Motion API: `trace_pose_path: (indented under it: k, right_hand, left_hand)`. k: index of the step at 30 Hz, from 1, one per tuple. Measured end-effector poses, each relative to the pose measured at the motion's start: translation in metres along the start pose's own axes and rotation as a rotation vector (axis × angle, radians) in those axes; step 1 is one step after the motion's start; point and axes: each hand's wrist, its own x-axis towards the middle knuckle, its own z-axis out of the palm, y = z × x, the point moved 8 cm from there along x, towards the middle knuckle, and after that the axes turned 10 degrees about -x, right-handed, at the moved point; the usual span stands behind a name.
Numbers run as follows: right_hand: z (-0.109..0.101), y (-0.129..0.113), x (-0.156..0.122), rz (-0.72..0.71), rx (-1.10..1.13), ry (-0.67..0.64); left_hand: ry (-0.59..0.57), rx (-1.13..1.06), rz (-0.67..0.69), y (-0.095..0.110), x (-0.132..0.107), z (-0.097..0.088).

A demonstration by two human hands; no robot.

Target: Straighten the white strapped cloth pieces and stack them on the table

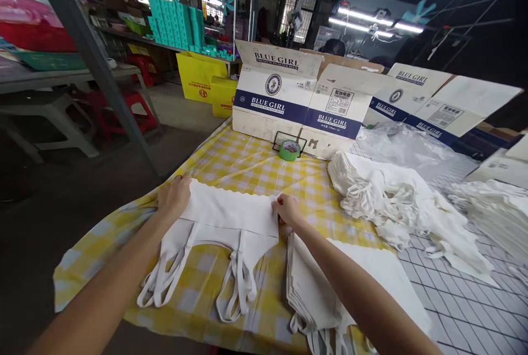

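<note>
A white strappy camisole [231, 209] lies on the yellow checked tablecloth [198, 294], its scalloped edge away from me and its straps towards me. At its upper left corner is my left hand [175, 199], closed on the fabric, with the fingertips partly hidden. My right hand [287, 209] pinches the upper right corner between thumb and fingers. Under my right forearm sits a neat stack of folded white camisoles [313, 289], straps hanging towards me.
Beyond it, a loose heap of white garments [383, 190] lies at right, beside clear plastic [416, 146]. A green tape roll [290, 150] stands before a Blue Girl carton [272, 96]. A second carton [412, 96] is further right. A metal post [94, 64] rises at left.
</note>
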Motion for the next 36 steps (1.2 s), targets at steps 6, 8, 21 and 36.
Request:
trace_pose_path:
  k: [6, 8, 21, 36]
  right_hand:
    - [-0.017, -0.003, -0.014, -0.014, -0.078, 0.068]
    - [-0.027, -0.007, -0.025, -0.086, -0.115, 0.103]
    - [-0.154, 0.090, -0.137, -0.253, -0.040, 0.329]
    - [-0.188, 0.273, -0.185, 0.262, -0.228, 0.692]
  left_hand:
    - [0.099, 0.116, 0.123, 0.026, -0.013, -0.020]
    - [0.170, 0.091, 0.214, 0.049, -0.036, -0.032]
    - [-0.659, -0.282, 0.814, 0.127, -0.230, 0.017]
    - [-0.348, -0.180, 0.329, 0.290, -0.196, 0.067]
